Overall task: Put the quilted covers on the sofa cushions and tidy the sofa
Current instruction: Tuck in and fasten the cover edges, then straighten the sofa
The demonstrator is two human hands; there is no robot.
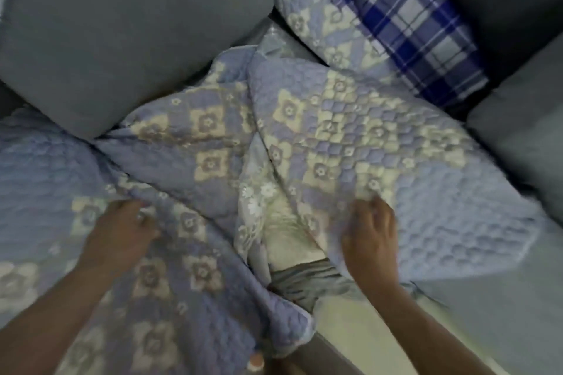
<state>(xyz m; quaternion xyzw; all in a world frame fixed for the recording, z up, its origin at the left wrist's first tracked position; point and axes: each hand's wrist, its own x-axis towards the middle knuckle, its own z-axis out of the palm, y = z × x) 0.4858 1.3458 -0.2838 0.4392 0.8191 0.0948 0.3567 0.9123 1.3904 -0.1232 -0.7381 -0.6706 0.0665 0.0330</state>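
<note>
While both hands seem, through the blur, to rest loosely on the rumpled quilted cover (219,143), left hand (122,231) at eight o'clock, right hand (373,231) at five, spreading is underway; next, pull it flat over the grey cushion (128,27).

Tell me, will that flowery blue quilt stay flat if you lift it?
Probably not. The quilted cover already lies bunched in soft folds, so it would likely droop. Its puffy padding suggests it is thick, maybe bulky for the right hand to lift.
</note>
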